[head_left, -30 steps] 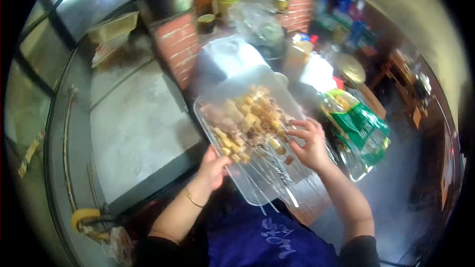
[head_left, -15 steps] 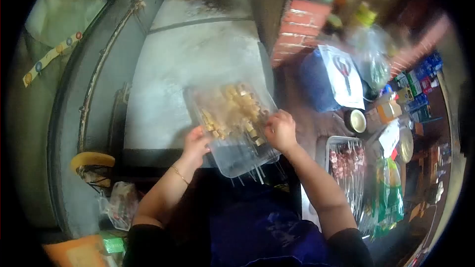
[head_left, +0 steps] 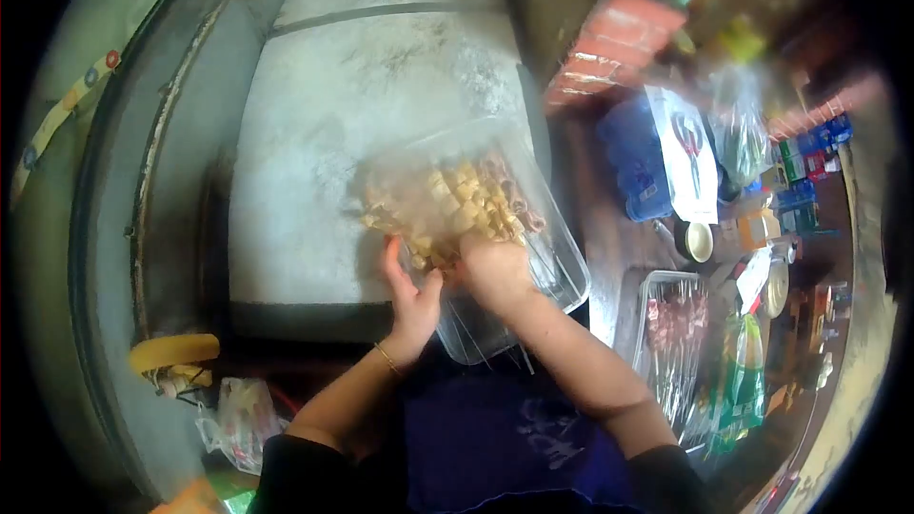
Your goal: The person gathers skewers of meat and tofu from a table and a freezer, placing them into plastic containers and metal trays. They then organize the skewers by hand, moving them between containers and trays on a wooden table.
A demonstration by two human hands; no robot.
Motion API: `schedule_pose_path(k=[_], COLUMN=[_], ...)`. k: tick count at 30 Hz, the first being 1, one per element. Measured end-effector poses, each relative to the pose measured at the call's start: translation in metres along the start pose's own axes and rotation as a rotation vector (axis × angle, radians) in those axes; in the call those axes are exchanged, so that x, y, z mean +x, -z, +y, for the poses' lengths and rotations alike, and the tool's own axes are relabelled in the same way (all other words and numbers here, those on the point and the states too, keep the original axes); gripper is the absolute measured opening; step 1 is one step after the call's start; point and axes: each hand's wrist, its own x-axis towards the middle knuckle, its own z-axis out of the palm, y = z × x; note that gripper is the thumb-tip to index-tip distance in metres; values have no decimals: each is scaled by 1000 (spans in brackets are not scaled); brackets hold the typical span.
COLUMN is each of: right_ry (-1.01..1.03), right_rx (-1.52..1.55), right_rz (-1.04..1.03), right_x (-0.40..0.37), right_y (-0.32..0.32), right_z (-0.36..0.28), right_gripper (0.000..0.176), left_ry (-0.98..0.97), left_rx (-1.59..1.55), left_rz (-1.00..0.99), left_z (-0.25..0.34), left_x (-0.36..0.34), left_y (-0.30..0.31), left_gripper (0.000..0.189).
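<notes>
A clear plastic tray lies tilted in front of me, holding skewers of pale yellow folded pieces that look like tofu skin. Pinkish-brown rolled pieces on sticks lie along its right side. Closed over the lower ends of the yellow skewers is my right hand, its fingertips hidden. My left hand is at the tray's left side, thumb and fingers apart, close under the leftmost yellow pieces. Haze blurs the food's upper left part.
Behind the tray stretches a grey-white worktop. To the right, a second tray holds red meat skewers, near a green bag, a small cup and a blue container. A plastic bag hangs at lower left.
My right hand has left the tray's right edge and moved left onto the yellow skewers. My left hand has shifted right and slightly down. The yellow skewers now reach past the tray's left side.
</notes>
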Motion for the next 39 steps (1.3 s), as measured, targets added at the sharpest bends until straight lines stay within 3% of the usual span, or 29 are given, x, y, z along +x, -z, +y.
schedule_pose_path(k=[2, 3, 6, 9, 15, 17, 20, 21, 24, 25, 28, 29, 32, 33, 39], right_ry=[11, -7, -2, -53, 40, -75, -240, -166, -268, -285, -350, -393, -311, -265, -298], right_rx=[-64, -94, -61, 10, 488, 769, 1049, 999, 915, 898, 1058, 1037, 1027, 816, 618], right_rz=[-1, -4, -170, -192, -136, -195, -192, -104, 103, 116, 199, 143, 157, 158, 217], right_x=[3, 3, 15, 27, 26, 14, -12, -17, -35, -38, -49, -52, -50, -49, -52], right_y=[-4, -6, 0, 5, 47, 52, 38, 20, -7, -10, -11, -3, -3, 6, 16], right_z=[0, -2, 1, 7, 25, 29, 30, 37, 39, 39, 18, 15, 19, 21, 6], right_gripper=[14, 14, 16, 17, 17, 15, 17, 17, 15, 14, 13, 12, 13, 13, 13], left_ry=[-60, 3, -64, -97, -203, -189, -224, -263, -161, 182, 467, 587, 703, 692, 860], left_rx=[47, 98, 73, 140, 151, 40, 174, 330, -69, -549, -549, -557, -602, -606, -736], left_rz=[-11, -102, -93, -37, -42, -59, -12, -4, -74, -106, -337, -352, -321, -285, -315], left_z=[0, 2, -10, -11, -6, -14, 17, 39, 42, 69, 64, 67, 69, 69, 84], left_x=[-7, -11, -16, -15, -14, -15, -16, -15, -17, -16, -12, -13, -3, 0, 0], left_y=[-4, 0, -9, -16, -14, -8, 5, 10, -5, -19, -34, -33, -27, -28, -32], left_gripper=[81, 86, 92, 95, 91, 88, 85, 76, 65, 45, 32, 22, 20, 17, 26])
